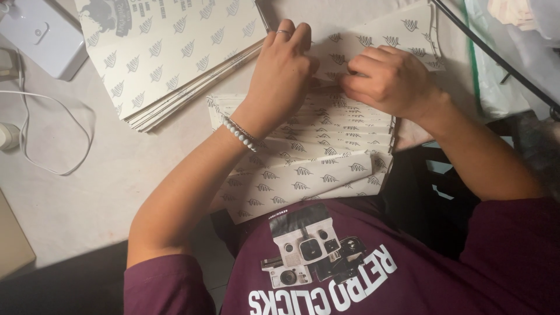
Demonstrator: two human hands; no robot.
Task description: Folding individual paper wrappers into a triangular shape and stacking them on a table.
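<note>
Landmark: fanned pile (318,157) of folded cream paper pieces with a grey leaf print, lying on the table (87,192) at its near edge, in front of the person.
Sheet: a leaf-print sheet (402,35) lies at the pile's far end, partly under both hands.
Left hand (283,70): fingers together and bent, pressing down on the sheet at the pile's far end; ring and bead bracelet (240,134) worn.
Right hand (388,79): curled, fingertips pinching the sheet's fold, just right of the left hand.
Stack (169,52): flat sheets of the same print, far left of the pile.
White box (41,35): beyond the stack's left side.
Cable (52,134): loops left of the pile.
</note>
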